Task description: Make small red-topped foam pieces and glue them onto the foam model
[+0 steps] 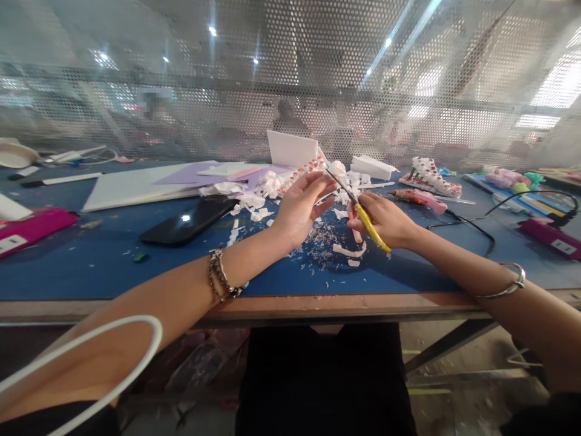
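Note:
My right hand point(384, 219) is closed round yellow-handled scissors point(368, 226), whose blades point up and left. The blade tips are close to the fingertips of my left hand point(299, 209), raised above the table with its palm turned right. At its curled fingers is a white strip with red spots point(313, 164); the exact grip on it is partly hidden. Below my right fingers shows a small orange-and-white piece point(356, 230), whose kind I cannot make out. Crumpled white scraps point(270, 183) lie behind my left hand, and fine shavings point(320, 242) are scattered between my hands.
A black phone-like slab point(190, 224) lies left, before white and lilac sheets point(145, 184). Rightward are a red-spotted white shape point(429, 177), a corded pink glue gun point(422, 200) and a magenta power strip point(551, 236). A perforated metal screen point(227, 115) stands behind.

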Demonstrator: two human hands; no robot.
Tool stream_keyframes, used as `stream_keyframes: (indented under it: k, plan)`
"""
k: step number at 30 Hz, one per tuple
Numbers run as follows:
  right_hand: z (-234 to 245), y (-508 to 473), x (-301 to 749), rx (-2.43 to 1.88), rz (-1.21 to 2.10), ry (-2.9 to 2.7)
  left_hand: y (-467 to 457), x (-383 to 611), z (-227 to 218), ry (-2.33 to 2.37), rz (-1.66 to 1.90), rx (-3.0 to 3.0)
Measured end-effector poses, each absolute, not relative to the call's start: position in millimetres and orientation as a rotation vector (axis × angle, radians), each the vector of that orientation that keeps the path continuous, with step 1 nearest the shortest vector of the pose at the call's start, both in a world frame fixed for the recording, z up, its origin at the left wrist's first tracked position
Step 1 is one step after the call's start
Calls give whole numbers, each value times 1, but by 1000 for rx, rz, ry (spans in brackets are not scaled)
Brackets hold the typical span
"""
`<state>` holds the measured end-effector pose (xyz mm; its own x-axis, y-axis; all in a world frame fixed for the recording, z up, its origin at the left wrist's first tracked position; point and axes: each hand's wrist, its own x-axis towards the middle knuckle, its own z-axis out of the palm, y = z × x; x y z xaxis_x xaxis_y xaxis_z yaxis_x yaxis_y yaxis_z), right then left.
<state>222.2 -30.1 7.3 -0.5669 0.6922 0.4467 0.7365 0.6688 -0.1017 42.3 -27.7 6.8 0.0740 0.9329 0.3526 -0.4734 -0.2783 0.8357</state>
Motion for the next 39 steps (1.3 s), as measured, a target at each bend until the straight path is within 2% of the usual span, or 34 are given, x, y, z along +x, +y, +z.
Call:
stream_keyframes:
  k: [11,26,39]
  plan:
    - [12,-36,221,-1012,124,-2456,-26,43,6,553,1489,1129]
    - [16,-40,221,-1087,88,-2461,-25,43,7,606,1478,1113]
    - [17,-42,221,-1160,48,-2415,-14,30,9,707,1658,1681]
